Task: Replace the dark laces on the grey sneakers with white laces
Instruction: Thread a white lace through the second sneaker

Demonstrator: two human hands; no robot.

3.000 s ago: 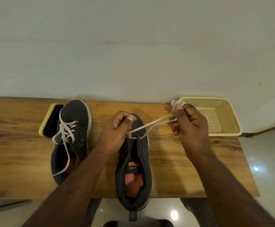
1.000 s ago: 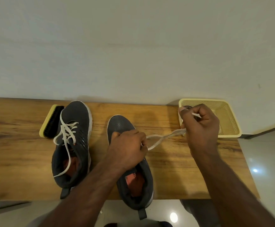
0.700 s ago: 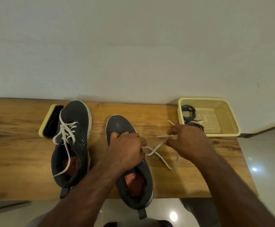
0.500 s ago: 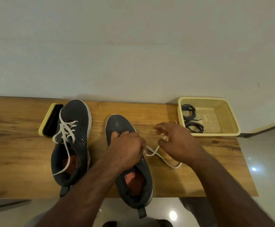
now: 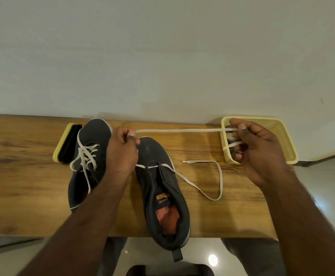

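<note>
Two grey sneakers stand on the wooden table [image 5: 23,186]. The left sneaker [image 5: 92,148] carries a white lace through several eyelets. The right sneaker [image 5: 160,188] has a white lace [image 5: 182,130] through its lowest eyelets only. My left hand [image 5: 122,150] pinches one stretch of that lace above the toe. My right hand [image 5: 256,148] grips the same stretch over the basket, and the lace runs taut between both hands. The other end of the lace lies loose in a loop on the table to the right of the shoe.
A yellow mesh basket [image 5: 282,136] sits at the back right of the table, mostly behind my right hand; dark laces show in it. A yellow-backed black shoe brush [image 5: 67,145] lies left of the left sneaker. The wall runs right behind the table.
Both hands left the eyelet area. My left hand rose above the toe, my right hand swung right over the basket, and the lace between them went from slack to taut.
</note>
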